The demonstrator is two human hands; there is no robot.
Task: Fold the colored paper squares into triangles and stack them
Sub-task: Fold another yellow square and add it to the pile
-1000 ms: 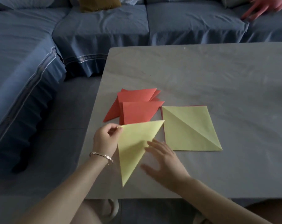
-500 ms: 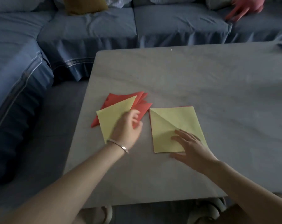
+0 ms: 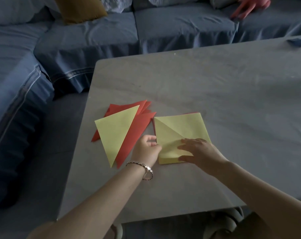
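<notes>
Now that the yellow triangle (image 3: 116, 133) tops the red stack (image 3: 129, 144), centre-left, the open right hand (image 3: 203, 152) presses the next square (image 3: 180, 125); grip of the left hand (image 3: 146, 150) indeterminate.

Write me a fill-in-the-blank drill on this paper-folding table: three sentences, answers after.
1. The triangle lying on top of the red pile is coloured ___.
2. The right hand lies flat on the yellow square, which sits to the ___ of the red pile.
3. The bracelet is worn on the ___ wrist.
Missing words: yellow; right; left.
</notes>
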